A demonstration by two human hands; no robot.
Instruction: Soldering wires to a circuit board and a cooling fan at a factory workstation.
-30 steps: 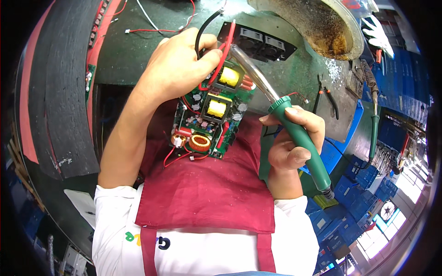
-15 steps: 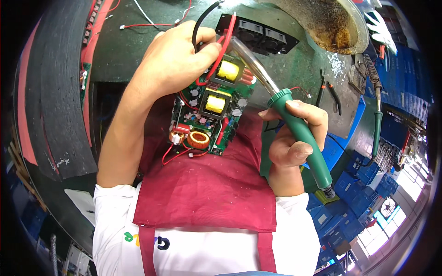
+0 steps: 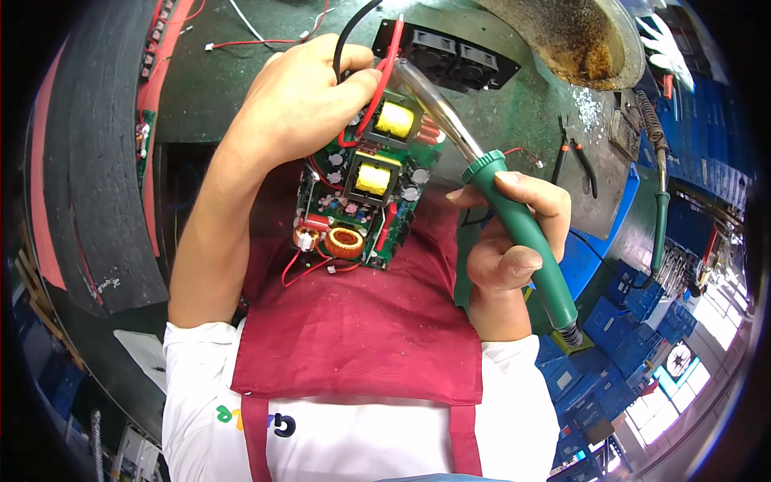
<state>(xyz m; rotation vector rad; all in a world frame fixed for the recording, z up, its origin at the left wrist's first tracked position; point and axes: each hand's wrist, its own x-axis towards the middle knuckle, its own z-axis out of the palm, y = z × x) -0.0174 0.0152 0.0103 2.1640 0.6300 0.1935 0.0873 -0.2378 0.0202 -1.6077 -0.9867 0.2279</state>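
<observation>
My right hand point(image 3: 518, 233) is wrapped round the green handle of a soldering iron point(image 3: 526, 221). The iron's metal shaft slants up to the left, its tip beside a thick red cable point(image 3: 384, 84) at the far end of a circuit board point(image 3: 341, 197). Thumb and forefinger of my left hand point(image 3: 309, 100) close at that cable; the exact grip is partly hidden. A black cable point(image 3: 347, 36) runs up past the same fingers. The green board carries two yellow-wound transformers point(image 3: 373, 178) and a copper coil point(image 3: 344, 242), and it lies over the near bench edge against my dark red apron.
Behind the board stands a black panel with two fans point(image 3: 454, 56). A stained metal hood point(image 3: 586, 48) is at the far right. Pliers point(image 3: 574, 157), a second soldering iron point(image 3: 660, 217) and a blue tray point(image 3: 602, 241) lie to the right; a dark belt point(image 3: 104, 161) runs along the left.
The board, the cables and the iron's tip have shifted very slightly to the left. Both hands keep their grips.
</observation>
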